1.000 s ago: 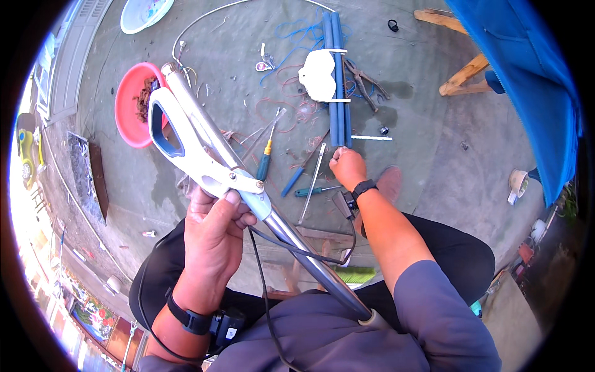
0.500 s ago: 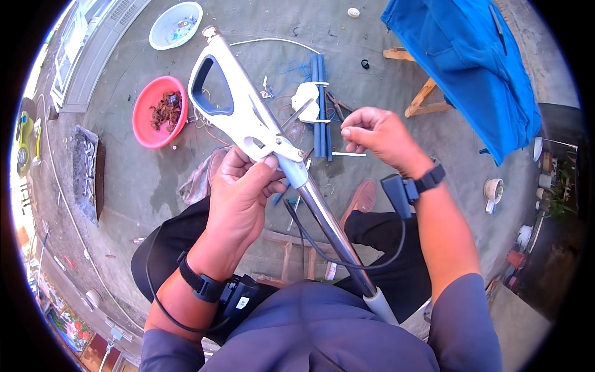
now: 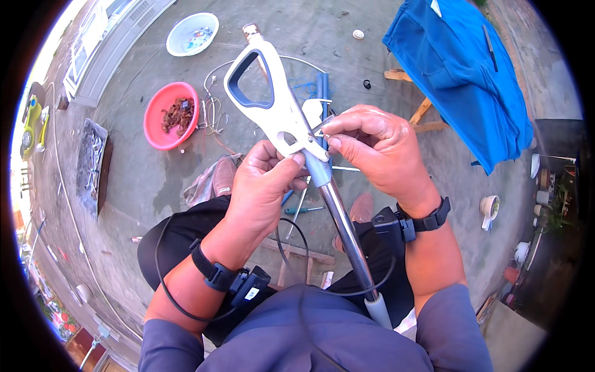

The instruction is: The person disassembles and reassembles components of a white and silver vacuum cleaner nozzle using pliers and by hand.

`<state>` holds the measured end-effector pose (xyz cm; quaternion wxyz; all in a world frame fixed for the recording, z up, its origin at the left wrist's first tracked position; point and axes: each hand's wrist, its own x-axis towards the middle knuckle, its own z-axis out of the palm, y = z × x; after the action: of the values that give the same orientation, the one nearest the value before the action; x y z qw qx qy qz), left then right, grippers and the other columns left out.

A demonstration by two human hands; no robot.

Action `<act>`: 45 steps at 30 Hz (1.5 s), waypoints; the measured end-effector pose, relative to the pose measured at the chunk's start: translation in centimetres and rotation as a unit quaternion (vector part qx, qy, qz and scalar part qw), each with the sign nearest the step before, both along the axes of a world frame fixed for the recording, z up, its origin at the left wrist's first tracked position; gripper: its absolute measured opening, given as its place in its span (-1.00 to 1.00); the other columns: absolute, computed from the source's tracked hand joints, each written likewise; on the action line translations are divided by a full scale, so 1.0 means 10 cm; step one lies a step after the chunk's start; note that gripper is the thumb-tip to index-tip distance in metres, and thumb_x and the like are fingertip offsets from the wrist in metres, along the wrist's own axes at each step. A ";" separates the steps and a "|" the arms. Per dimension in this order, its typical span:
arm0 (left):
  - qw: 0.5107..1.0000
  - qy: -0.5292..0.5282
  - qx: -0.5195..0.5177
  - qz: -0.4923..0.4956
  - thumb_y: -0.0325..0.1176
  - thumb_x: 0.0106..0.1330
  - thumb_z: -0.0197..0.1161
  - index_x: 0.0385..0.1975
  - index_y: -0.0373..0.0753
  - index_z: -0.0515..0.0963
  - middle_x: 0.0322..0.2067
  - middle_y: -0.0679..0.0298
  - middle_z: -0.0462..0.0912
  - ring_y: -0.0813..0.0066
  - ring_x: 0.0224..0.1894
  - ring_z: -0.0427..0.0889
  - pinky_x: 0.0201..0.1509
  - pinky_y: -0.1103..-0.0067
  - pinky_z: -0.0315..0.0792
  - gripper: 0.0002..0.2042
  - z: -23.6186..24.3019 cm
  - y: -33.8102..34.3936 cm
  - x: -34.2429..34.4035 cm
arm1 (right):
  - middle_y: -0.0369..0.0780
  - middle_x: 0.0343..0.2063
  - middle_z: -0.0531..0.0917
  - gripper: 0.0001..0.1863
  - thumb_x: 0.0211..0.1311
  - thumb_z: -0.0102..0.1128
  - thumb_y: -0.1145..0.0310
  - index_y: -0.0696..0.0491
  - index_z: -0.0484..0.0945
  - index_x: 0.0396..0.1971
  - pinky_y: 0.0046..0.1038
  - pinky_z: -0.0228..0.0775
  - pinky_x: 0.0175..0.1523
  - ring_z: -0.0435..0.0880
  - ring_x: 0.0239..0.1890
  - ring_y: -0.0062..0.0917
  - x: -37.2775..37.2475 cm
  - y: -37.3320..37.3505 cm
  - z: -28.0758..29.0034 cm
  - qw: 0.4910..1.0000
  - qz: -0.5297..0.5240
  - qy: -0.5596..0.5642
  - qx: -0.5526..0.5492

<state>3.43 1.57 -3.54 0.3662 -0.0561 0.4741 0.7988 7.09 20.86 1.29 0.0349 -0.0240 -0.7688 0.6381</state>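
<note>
A chrome tube [image 3: 344, 223] slants from my lap up and away to the left. Fixed along its upper part is a white loop handle [image 3: 263, 121] with a dark grip lining. My left hand [image 3: 263, 180] is closed on the lower end of this handle, thumb and fingers pinching it beside a pale blue collar [image 3: 320, 172]. On the handle's other side, my right hand [image 3: 378, 146] pinches at the joint with thumb and forefinger. Whatever lies between those fingertips is too small to name. The tube's lower end, in a grey sleeve [image 3: 378, 311], rests near my body.
Left on the ground are a pink basin [image 3: 150, 124] with brown scraps, a white basin [image 3: 175, 44] and a tool tray [image 3: 102, 180]. Blue bars [image 3: 322, 87] lie beyond the handle; a green-handled screwdriver [image 3: 296, 211] is between my feet. Blue cloth [image 3: 458, 74] covers a wooden stand at right.
My right hand has come in from the right to the handle's joint, its fingers now pinching there. The handle and my left hand have shifted right in view.
</note>
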 end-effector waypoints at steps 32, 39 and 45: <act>0.999 0.023 -0.041 -0.008 -0.43 0.33 0.25 -0.17 -0.25 0.45 -0.22 0.27 0.64 0.53 -0.23 0.68 -0.27 0.66 0.52 -0.84 -0.01 0.05 0.00 | -0.20 -0.35 0.66 -0.80 0.11 0.29 0.61 0.10 0.70 -0.25 -0.53 0.48 -0.25 0.64 -0.32 -0.53 -0.03 -0.07 -0.13 0.982 0.003 0.111 0.151; 0.997 0.047 -0.056 0.005 -0.40 0.30 0.29 -0.21 -0.36 0.47 -0.39 0.27 0.63 0.65 -0.42 0.58 -0.35 0.71 0.45 -0.80 -0.02 0.08 0.01 | -0.20 -0.41 0.66 -0.81 0.02 0.32 0.60 0.06 0.69 -0.32 -0.47 0.51 -0.31 0.67 -0.40 -0.40 -0.05 -0.07 -0.07 0.948 -0.004 0.175 0.264; 0.995 0.068 -0.073 0.011 -0.39 0.31 0.29 -0.26 -0.35 0.47 -0.44 0.30 0.61 0.67 -0.46 0.56 -0.40 0.71 0.44 -0.82 -0.04 0.10 0.02 | -0.19 -0.45 0.65 -0.85 0.02 0.36 0.54 0.07 0.66 -0.35 -0.42 0.50 -0.33 0.66 -0.41 -0.35 -0.06 -0.06 -0.09 0.938 -0.005 0.189 0.292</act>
<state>3.67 2.56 -3.91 0.3192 -0.0330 0.5546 0.7678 6.53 20.31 0.38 0.1885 0.1044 -0.9002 0.3784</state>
